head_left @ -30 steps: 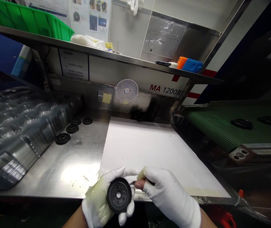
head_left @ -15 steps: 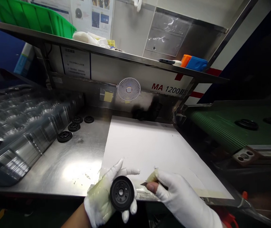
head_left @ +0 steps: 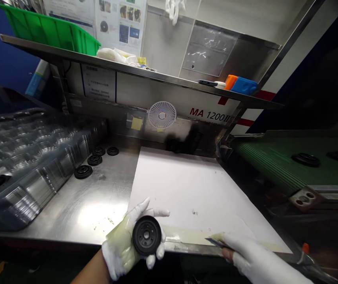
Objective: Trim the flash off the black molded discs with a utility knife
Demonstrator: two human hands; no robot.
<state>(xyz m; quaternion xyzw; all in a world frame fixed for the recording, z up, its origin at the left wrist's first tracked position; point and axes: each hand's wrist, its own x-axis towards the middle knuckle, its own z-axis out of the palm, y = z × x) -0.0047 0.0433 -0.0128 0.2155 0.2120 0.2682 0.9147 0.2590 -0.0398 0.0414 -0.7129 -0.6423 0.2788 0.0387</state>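
We cup the black rubber disc (head_left: 147,235) in our gloved left hand (head_left: 121,245), its face exposed to us, while our right hand (head_left: 254,258) pinches a small blade (head_left: 216,242) over the white paper sheet (head_left: 192,189).

Stainless steel desk (head_left: 68,205) carries a white sheet (head_left: 186,189), with a masking tape strip (head_left: 186,235) along its near edge. Three black ribbed discs (head_left: 83,172) sit in a loose row left of it, beside stacked clear plastic trays (head_left: 29,157). Shelf (head_left: 145,72) above holds a green plastic crate (head_left: 47,33), white cloth (head_left: 112,56), and orange and blue blocks (head_left: 244,86).
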